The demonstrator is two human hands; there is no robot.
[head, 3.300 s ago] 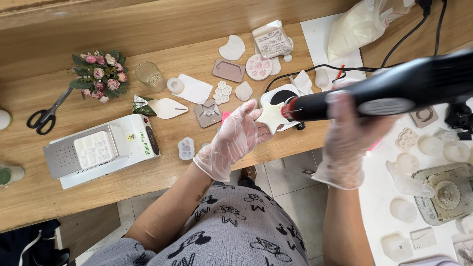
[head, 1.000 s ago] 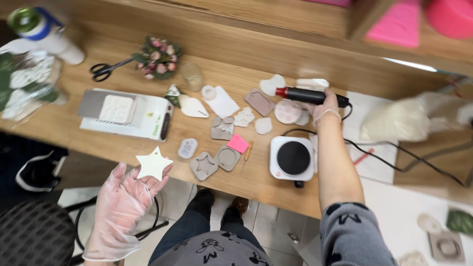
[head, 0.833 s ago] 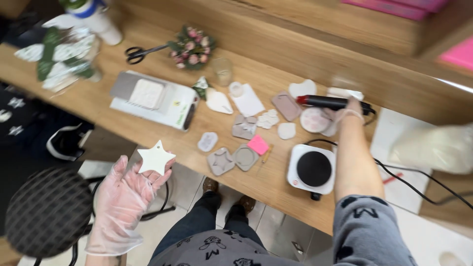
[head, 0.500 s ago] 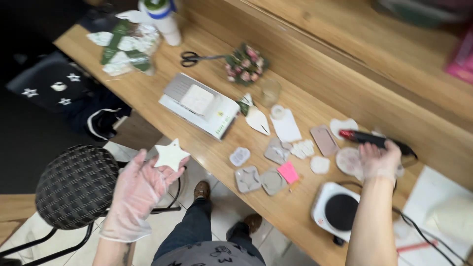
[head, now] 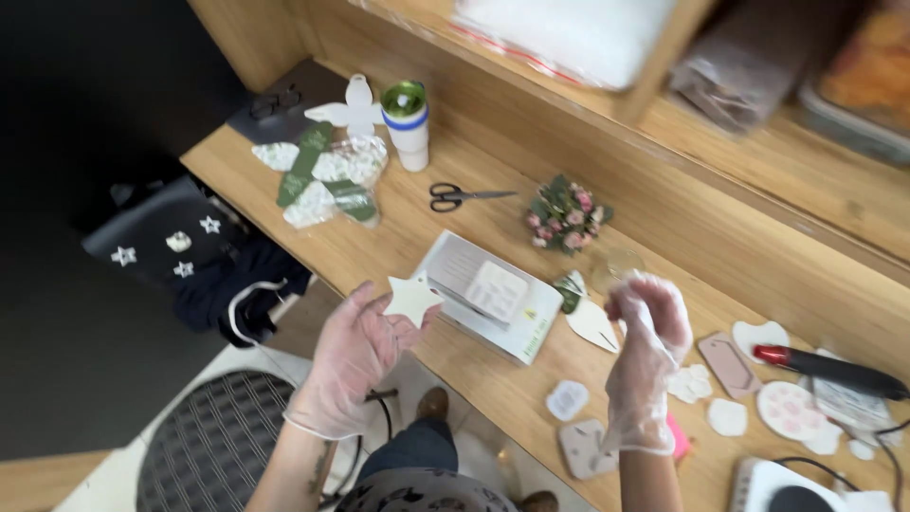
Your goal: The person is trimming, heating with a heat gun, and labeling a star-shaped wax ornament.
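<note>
Above the bench edge, flat white star (head: 413, 299) in left-hand fingers (head: 379, 327); right hand (head: 648, 322) loosely curled, empty.

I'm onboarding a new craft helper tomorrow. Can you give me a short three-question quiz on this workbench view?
1. True or false: the left hand holds a white star at its fingertips.
2. Which lies nearest the flower bunch? A) scissors B) black tool with red tip C) stool
3. Fill in: both hands wear clear ____.

Key
1. True. The star sits in the left grip, off the bench edge.
2. A. The scissors lie just left of the flowers on the bench.
3. Gloves. The right hand is raised and holds nothing.
</note>
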